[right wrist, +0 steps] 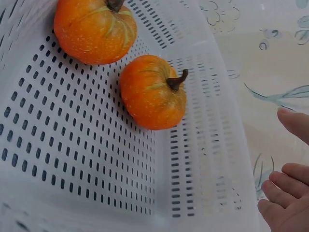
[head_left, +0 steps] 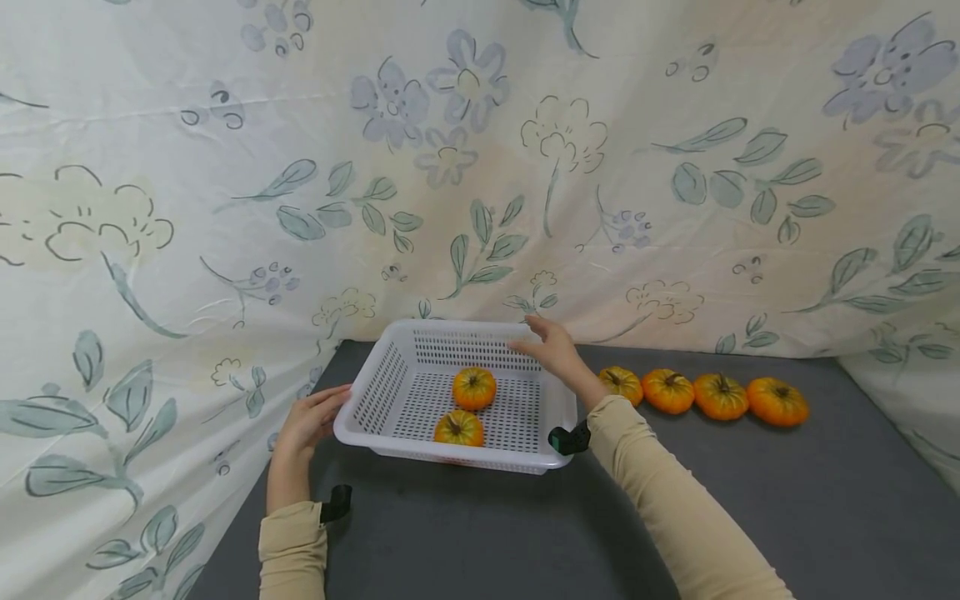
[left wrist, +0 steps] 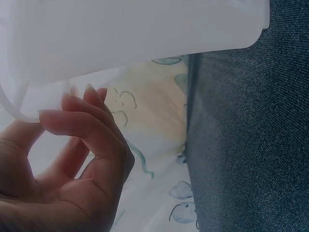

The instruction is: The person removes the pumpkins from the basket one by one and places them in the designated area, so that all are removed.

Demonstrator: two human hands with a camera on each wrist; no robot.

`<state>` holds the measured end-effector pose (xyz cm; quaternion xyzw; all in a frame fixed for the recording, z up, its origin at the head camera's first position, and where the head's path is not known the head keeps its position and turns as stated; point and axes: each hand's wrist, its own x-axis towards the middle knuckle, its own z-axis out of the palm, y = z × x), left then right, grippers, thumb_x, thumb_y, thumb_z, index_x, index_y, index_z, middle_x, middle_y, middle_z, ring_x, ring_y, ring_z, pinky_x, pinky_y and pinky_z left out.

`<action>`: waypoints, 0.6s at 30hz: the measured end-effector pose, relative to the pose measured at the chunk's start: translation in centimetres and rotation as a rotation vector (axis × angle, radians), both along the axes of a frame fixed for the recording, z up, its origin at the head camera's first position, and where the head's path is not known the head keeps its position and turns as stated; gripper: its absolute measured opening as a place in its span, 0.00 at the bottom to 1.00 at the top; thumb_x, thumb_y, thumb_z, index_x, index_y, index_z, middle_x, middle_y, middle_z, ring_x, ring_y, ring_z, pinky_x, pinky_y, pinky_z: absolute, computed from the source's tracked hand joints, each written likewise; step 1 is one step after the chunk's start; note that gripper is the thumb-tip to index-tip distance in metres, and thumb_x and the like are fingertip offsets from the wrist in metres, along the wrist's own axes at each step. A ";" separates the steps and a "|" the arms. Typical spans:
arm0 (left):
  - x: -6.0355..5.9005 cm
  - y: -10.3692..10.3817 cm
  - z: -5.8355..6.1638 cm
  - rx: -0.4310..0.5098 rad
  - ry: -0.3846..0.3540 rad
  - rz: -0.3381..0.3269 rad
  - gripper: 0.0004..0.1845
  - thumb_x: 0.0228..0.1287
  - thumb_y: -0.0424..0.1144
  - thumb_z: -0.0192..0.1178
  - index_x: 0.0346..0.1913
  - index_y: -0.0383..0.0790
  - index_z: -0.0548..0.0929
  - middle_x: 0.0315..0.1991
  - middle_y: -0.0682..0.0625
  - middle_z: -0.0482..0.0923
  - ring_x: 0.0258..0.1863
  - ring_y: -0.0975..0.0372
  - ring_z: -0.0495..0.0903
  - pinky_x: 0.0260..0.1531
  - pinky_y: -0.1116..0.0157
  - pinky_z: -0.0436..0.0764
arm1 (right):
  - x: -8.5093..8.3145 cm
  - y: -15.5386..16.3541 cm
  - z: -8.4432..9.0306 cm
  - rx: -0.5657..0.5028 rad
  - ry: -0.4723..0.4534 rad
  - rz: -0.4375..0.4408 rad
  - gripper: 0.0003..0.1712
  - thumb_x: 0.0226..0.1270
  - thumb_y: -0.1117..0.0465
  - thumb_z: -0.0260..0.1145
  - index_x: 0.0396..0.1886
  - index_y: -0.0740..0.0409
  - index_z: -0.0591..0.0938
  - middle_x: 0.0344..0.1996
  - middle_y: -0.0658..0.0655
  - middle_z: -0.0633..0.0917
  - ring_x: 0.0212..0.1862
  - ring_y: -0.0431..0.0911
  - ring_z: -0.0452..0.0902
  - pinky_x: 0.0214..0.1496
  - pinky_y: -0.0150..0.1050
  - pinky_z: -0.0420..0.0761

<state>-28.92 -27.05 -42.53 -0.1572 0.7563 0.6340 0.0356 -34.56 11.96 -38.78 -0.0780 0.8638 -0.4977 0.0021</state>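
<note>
A white perforated basket [head_left: 372, 392] stands on the dark table and holds two orange pumpkins [head_left: 474, 388] [head_left: 459, 428]. My left hand [head_left: 303, 421] lies at the basket's left rim with loosely bent fingers; the left wrist view shows these fingers [left wrist: 79, 113] just under the basket [left wrist: 145, 29]. My right hand [head_left: 551, 348] hovers over the far right rim, fingers stretched and holding nothing. The right wrist view looks into the basket [right wrist: 72, 145] at both pumpkins [right wrist: 94, 31] [right wrist: 152, 92], with my right hand [right wrist: 287, 200] outside its wall.
Several more orange pumpkins [head_left: 720, 397] lie in a row on the grey table [head_left: 750, 500] to the right of the basket. A floral cloth [head_left: 480, 167] hangs behind and drapes down the left side. Black wrist straps [head_left: 567, 438] show on both beige sleeves.
</note>
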 end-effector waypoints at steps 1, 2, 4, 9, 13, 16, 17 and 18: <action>0.0 0.0 0.0 0.000 0.000 0.001 0.32 0.62 0.49 0.66 0.65 0.36 0.74 0.37 0.63 0.82 0.35 0.70 0.83 0.37 0.68 0.80 | -0.1 -0.2 -0.1 0.000 -0.003 0.004 0.43 0.66 0.53 0.67 0.74 0.62 0.60 0.74 0.64 0.63 0.75 0.60 0.56 0.73 0.55 0.61; 0.0 0.0 0.0 0.001 -0.001 0.001 0.32 0.62 0.49 0.67 0.65 0.36 0.74 0.38 0.63 0.82 0.35 0.70 0.83 0.37 0.68 0.81 | -0.1 -0.3 -0.2 0.007 0.000 0.008 0.43 0.66 0.53 0.67 0.74 0.63 0.60 0.74 0.64 0.63 0.75 0.60 0.57 0.73 0.55 0.61; -0.1 0.0 -0.1 0.002 -0.002 0.004 0.32 0.62 0.49 0.67 0.65 0.36 0.74 0.38 0.63 0.82 0.35 0.70 0.83 0.37 0.68 0.81 | -0.3 -0.6 -0.4 0.012 -0.004 0.018 0.42 0.66 0.54 0.67 0.74 0.64 0.61 0.73 0.64 0.63 0.75 0.59 0.57 0.73 0.54 0.62; -0.1 -0.1 -0.2 0.001 -0.006 0.002 0.33 0.61 0.50 0.67 0.65 0.36 0.75 0.40 0.61 0.82 0.36 0.70 0.83 0.37 0.68 0.81 | -0.7 -1.3 -1.0 0.022 -0.023 0.045 0.41 0.66 0.56 0.67 0.73 0.65 0.62 0.73 0.65 0.63 0.75 0.59 0.58 0.73 0.53 0.63; 0.0 -0.2 -0.2 0.007 0.000 -0.003 0.33 0.60 0.50 0.67 0.65 0.37 0.75 0.38 0.63 0.82 0.35 0.70 0.83 0.37 0.68 0.81 | -1.0 -2.0 -1.4 0.060 -0.054 0.055 0.40 0.66 0.55 0.67 0.73 0.62 0.63 0.73 0.63 0.64 0.74 0.58 0.59 0.73 0.53 0.63; 0.1 -0.1 -0.1 0.022 0.015 -0.017 0.33 0.62 0.49 0.67 0.66 0.35 0.74 0.35 0.65 0.82 0.34 0.71 0.83 0.36 0.69 0.82 | -1.3 -2.6 -1.7 0.120 -0.073 0.085 0.41 0.65 0.53 0.68 0.73 0.61 0.64 0.72 0.63 0.66 0.74 0.58 0.61 0.72 0.53 0.64; 0.1 -0.1 -0.1 0.027 0.019 -0.023 0.33 0.62 0.48 0.66 0.66 0.34 0.73 0.34 0.66 0.81 0.34 0.72 0.83 0.36 0.69 0.82 | -1.3 -2.8 -1.8 0.137 -0.083 0.097 0.41 0.64 0.53 0.69 0.73 0.60 0.65 0.72 0.62 0.67 0.73 0.57 0.61 0.72 0.53 0.65; 0.1 -0.1 -0.1 0.035 0.021 -0.024 0.33 0.63 0.47 0.66 0.66 0.34 0.73 0.33 0.66 0.82 0.33 0.72 0.84 0.35 0.69 0.82 | -1.4 -2.9 -1.9 0.150 -0.091 0.117 0.41 0.64 0.53 0.69 0.73 0.60 0.65 0.72 0.62 0.67 0.73 0.57 0.62 0.72 0.53 0.65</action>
